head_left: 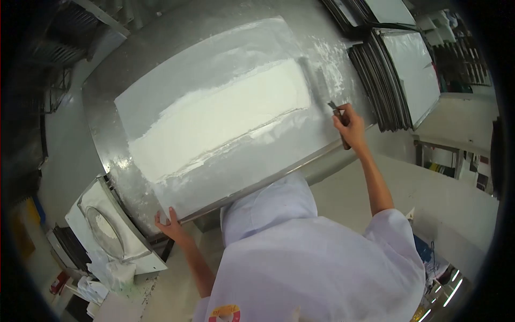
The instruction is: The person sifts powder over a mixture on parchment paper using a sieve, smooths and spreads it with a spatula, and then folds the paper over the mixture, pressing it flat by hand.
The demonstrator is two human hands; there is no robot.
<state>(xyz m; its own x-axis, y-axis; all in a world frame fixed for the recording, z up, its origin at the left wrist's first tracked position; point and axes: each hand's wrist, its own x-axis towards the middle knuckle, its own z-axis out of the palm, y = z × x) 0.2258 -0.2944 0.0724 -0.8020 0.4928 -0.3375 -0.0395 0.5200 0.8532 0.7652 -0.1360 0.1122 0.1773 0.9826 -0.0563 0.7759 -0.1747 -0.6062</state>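
Observation:
A long rectangular layer of smooth white material [230,112] lies on a pale sheet [225,177] on the metal table. Its edge is ragged along the near side. My right hand [351,129], right of the sheet, is closed round a dark-handled tool [344,140]. The tool's short metal end points away from me, and its exact kind is unclear. At the table's near left edge, my left hand [173,228] has its fingers apart by the sheet's corner and holds nothing.
White powder [332,64] is scattered on the metal table [99,123]. Stacked dark-edged trays [383,80] stand at the right. A white stand with a round dish of white material [104,231] is at the lower left, beside a crumpled plastic bag [115,273].

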